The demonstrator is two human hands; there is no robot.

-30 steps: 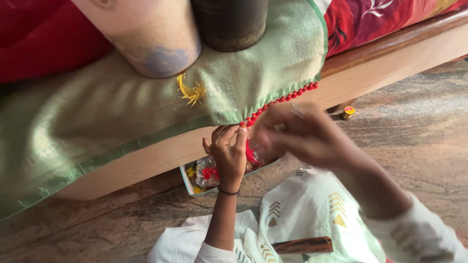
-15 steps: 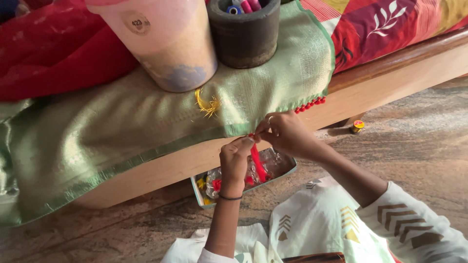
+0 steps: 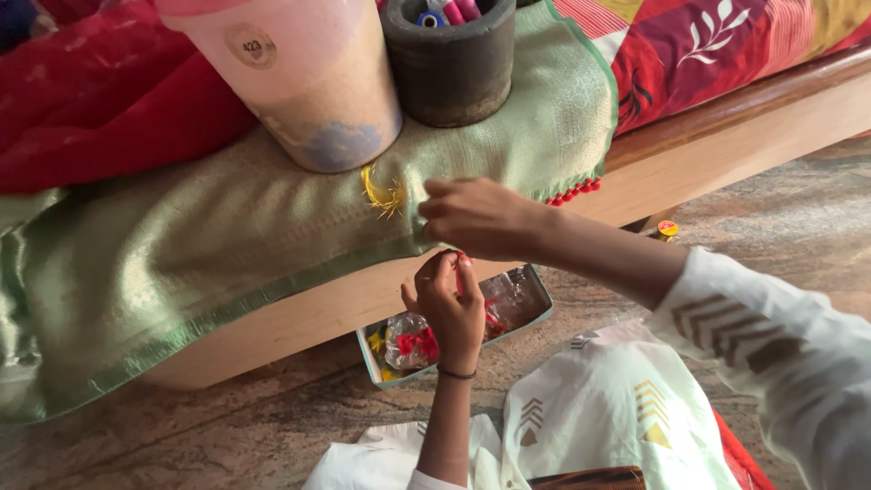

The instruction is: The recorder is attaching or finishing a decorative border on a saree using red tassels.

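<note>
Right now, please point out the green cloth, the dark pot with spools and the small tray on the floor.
green cloth [image 3: 227,245], head view, middle of its flat top.
dark pot [image 3: 451,68], head view, its front wall.
small tray [image 3: 544,299], head view, its right rim.

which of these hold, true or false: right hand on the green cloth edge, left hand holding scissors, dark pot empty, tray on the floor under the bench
1. The right hand rests at the edge of the green woven cloth. True.
2. The left hand holds scissors. False: it pinches something small and red; no scissors show.
3. The dark round pot is empty. False: thread spools stand in it.
4. The shallow rectangular tray with plastic packets lies on the floor beneath the wooden bench. True.
5. The pale plastic tub stands on the floor. False: it stands on the cloth.
</note>
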